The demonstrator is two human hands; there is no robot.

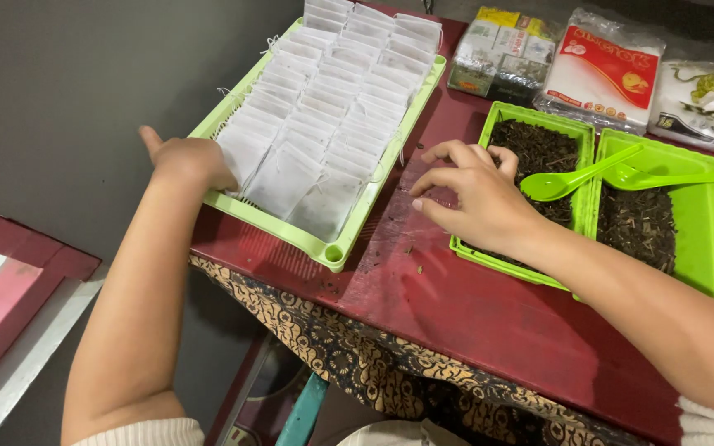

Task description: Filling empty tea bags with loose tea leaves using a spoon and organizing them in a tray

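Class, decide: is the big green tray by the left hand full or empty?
Full: rows of white tea bags cover the big green tray.

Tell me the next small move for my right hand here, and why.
Probably lift the right hand back to the green spoon lying on the tray of loose tea. Its fingers hover empty over the red table, while the left hand rests on the sachets in the big tray.

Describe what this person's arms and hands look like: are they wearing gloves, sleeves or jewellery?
No gloves: the left hand and right hand are both bare, with no rings, watch or bracelets visible. The forearms are uncovered too. Cream-coloured ribbed knit sleeves show only at the bottom edge of the view, pushed up high on both arms. The fingers have short, plain nails.
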